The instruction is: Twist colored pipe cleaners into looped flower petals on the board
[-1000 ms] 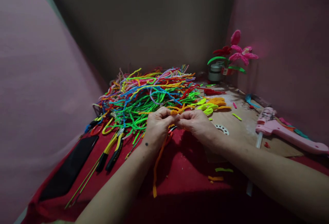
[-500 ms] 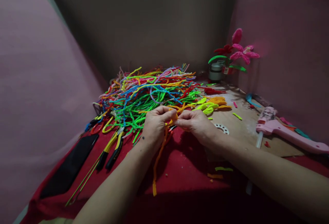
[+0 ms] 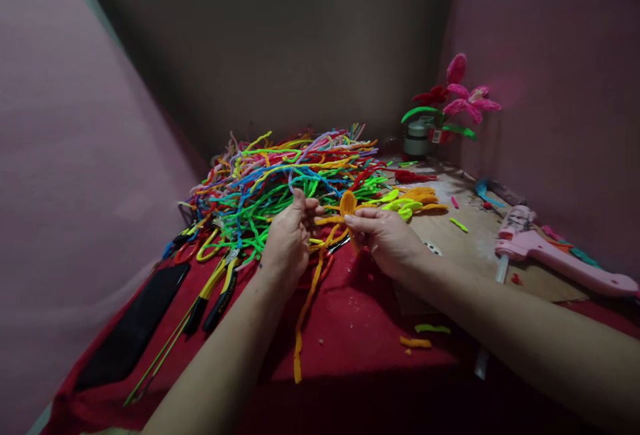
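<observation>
Orange loop point(image 3: 349, 202) upright between hands; base clamped in grip of right hand point(image 3: 393, 238), thumb against finger; left hand point(image 3: 287, 238) just beside, fingers curled, cannot tell whether clamped on anything; step in hand seems shaping loop; next move likely calls for steady base pinch; long axis near vertical, rounded end up; pile point(image 3: 280, 188) behind; glue gun point(image 3: 563, 256) well apart, right.
</observation>
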`<state>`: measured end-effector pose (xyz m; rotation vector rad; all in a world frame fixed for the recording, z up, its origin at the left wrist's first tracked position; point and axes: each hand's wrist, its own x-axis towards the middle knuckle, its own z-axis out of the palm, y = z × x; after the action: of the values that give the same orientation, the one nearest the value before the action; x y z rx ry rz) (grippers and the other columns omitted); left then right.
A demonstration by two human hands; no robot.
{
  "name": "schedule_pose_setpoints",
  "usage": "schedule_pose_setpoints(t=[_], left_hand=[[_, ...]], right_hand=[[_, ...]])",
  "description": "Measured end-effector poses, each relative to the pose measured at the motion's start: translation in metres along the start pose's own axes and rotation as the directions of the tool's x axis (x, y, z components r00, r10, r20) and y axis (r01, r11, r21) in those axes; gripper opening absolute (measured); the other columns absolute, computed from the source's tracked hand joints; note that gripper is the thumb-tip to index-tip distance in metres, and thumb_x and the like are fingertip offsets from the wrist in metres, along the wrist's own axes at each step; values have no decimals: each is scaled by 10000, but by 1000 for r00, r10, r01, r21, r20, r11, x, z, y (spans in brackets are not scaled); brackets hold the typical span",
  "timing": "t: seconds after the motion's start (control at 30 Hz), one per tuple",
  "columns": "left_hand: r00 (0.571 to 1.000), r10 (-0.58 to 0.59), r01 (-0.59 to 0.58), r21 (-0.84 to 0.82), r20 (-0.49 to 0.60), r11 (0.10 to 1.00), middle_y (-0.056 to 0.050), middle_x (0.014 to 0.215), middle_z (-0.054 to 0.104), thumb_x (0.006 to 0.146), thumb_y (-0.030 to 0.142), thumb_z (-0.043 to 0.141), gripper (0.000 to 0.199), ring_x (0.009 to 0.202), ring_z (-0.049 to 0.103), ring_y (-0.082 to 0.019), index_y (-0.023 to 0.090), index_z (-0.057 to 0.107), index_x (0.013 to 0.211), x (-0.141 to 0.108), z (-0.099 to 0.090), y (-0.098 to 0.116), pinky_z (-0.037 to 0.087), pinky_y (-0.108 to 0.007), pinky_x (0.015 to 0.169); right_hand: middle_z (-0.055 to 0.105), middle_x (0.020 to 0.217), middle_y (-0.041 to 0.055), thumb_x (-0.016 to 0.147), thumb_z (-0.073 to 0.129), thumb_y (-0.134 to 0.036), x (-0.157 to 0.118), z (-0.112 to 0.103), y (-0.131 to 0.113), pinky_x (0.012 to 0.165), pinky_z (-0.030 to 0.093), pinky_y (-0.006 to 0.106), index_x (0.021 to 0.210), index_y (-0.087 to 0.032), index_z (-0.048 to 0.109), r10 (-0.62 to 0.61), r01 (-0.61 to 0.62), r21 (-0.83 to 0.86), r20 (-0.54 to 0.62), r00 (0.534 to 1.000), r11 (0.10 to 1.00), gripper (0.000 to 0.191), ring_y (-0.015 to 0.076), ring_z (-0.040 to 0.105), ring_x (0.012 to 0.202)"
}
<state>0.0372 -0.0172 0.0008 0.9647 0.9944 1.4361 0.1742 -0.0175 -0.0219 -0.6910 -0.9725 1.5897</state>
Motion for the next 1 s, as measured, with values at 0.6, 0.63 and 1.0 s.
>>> schedule_pose_setpoints(t=[0.6,0.63,1.0], left_hand=[[875,-357,321,160,326,934,80,403,418,699,210,618,157,272,218,-11,159,473,667,-15,13,-12,169,-132,282],[862,-390,356,161,325,921,84,395,406,694,203,615,154,271,203,-11,162,469,669,-16,13,-11,163,-131,280],[889,-351,287,238,295,928,93,402,378,710,267,611,170,280,183,-21,180,466,723,-20,11,-8,192,-141,263]], right_hand=[[591,610,15,559,718,-223,3,-2,-1,608,400,270,605,-126,592,-59,60,12,-77,995,998,165,111,528,574],[589,605,12,555,722,-235,3,-2,-1,611,398,271,595,-129,588,-72,70,-24,-79,994,997,176,111,528,575],[571,607,-2,585,677,-264,6,-6,3,587,369,263,631,-131,598,-87,77,-112,-89,992,991,161,104,496,567]])
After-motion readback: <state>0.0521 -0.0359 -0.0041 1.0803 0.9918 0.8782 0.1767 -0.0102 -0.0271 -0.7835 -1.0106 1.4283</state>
